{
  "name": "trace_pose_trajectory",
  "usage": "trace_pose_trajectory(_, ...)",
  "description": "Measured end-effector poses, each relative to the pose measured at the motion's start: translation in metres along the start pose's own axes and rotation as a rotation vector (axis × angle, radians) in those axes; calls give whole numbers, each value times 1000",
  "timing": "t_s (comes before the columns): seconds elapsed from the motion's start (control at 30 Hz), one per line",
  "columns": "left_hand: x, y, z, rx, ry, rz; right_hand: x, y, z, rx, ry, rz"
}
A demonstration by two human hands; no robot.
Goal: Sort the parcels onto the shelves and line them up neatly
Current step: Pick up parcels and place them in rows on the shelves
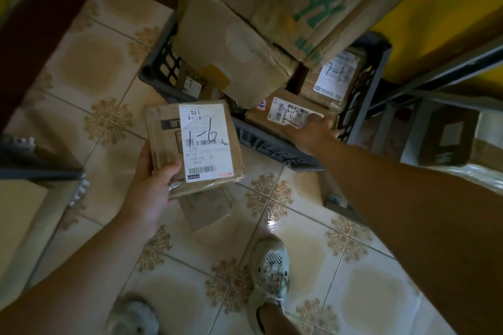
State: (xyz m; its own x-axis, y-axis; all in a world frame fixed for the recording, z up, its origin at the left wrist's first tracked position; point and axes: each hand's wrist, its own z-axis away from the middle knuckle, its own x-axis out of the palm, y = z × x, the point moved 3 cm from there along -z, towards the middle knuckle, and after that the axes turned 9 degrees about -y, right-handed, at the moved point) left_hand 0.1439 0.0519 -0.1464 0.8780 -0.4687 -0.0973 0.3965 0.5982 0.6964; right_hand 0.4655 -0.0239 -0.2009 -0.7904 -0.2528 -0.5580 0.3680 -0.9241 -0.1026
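one parcel marked 1-6 [194,144] is gripped, thumb over its edge, in the left hand [152,185] above the floor [89,68], while the right hand [313,134] touches a labelled parcel [285,114] in the crate [272,144], its grip not discernible; several crated parcels [334,76] apparently remain unsorted.

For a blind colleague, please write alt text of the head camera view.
The left hand holds a parcel marked 1-6 above a tiled floor, while the right hand touches a labelled parcel in a dark plastic crate.
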Motion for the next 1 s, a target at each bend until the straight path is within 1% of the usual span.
trace_pose_trajectory(0.2, -8, -4, 0, -16, 32, -3, -1, 2, -4, 106, 32, -188)
trace_pose_trajectory(0.3, -9, -3, -1, -33, 8, -22, -4, 0, 0, 115, 77, -298)
trace_pose_trajectory(0.4, -7, 2, 1, -48, -11, -37, -3, -10, 8, 94, 106, -502)
trace_pose_trajectory(0.53, -9, 12, 3, -62, -4, -38, -4, -21, 16, 91, 61, -830)
trace_pose_trajectory(0.63, -15, 16, 2, -62, -1, -60, -4, -19, 23, 49, 112, -988)
trace_pose_trajectory(0.77, -15, 21, 13, -85, -6, -82, -12, -6, 48, -19, 215, -1018)
trace_pose_trajectory(0.87, -13, 31, 29, -103, -2, -91, -22, 7, 80, -2, 318, -1013)
trace_pose_trajectory(0.93, -11, 43, 45, -102, -35, -115, -27, 18, 107, -9, 338, -1033)
trace_pose_trajectory(1.0, -14, 56, 64, -94, -91, -134, -31, 28, 140, -19, 323, -1080)
